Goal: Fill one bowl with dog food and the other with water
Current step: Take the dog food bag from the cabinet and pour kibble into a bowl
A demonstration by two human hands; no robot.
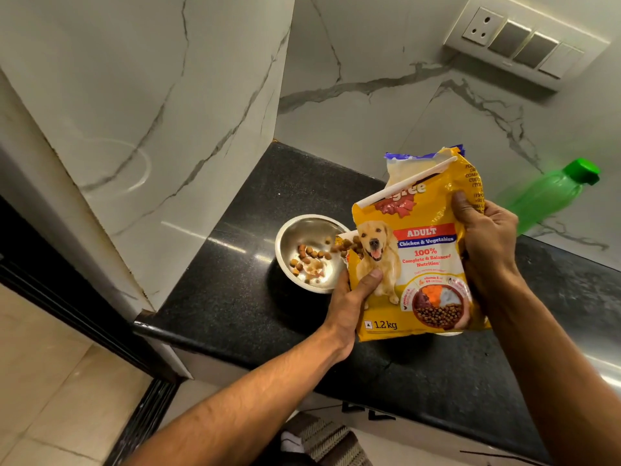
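A yellow dog food bag (426, 260) is held tilted over the black counter (235, 297). My left hand (353, 294) grips its lower left edge with the thumb on the front. My right hand (484, 237) grips its right side. Brown kibble (346, 245) spills from a torn corner into a steel bowl (299, 230) to the bag's left, and some kibble lies in the bowl's bottom. A sliver of something white (447, 333), possibly a second bowl, shows under the bag's lower edge. A green water bottle (551, 193) with a green cap stands at the back right.
Marble walls close the counter at the back and left, forming a corner. A switch and socket panel (524, 42) sits on the back wall, upper right. The counter's front edge runs diagonally, with tiled floor (50, 381) at lower left.
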